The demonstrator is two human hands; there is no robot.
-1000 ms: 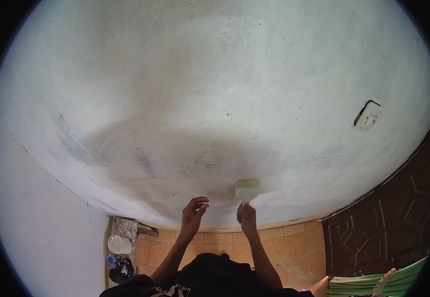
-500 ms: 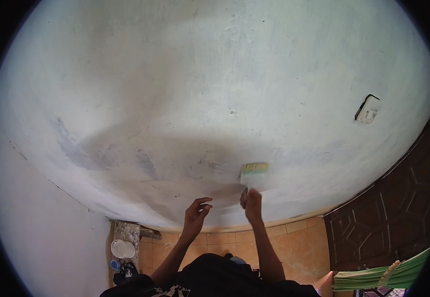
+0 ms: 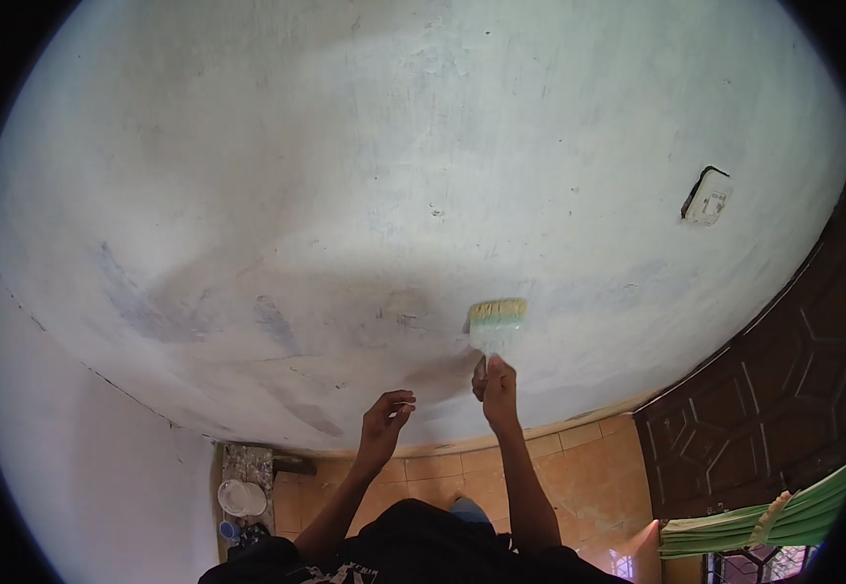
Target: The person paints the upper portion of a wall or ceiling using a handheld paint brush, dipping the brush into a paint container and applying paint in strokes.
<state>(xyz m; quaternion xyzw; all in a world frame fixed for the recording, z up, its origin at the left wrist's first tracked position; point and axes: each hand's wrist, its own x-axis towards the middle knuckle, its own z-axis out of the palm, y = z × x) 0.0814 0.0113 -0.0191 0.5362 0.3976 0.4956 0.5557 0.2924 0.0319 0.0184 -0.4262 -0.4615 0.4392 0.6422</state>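
My right hand (image 3: 497,394) is closed round the handle of a wide paintbrush (image 3: 497,336). Its yellowish bristles point upward at the pale, patchy wall (image 3: 579,253), with a light green band below them. Whether the bristle tips touch the wall is hard to tell. To the left, my left hand (image 3: 382,426) is raised in front of the wall's lower part, fingers loosely bent and a gap showing between fingers and thumb. I see nothing held in it.
A wall switch plate (image 3: 708,198) sits at the upper right. Dark carved wooden panelling (image 3: 764,409) and a tied green curtain (image 3: 812,511) are on the right. At lower left, a white tub (image 3: 241,497) and a blue cup (image 3: 229,530) stand on a worn bench (image 3: 248,461). Tiled floor (image 3: 579,487) lies below.
The brush has moved slightly upward in the picture, and it looks sharper now. The view has shifted a little, with the switch plate further left and higher. My left hand's fingers are drawn slightly closer together.
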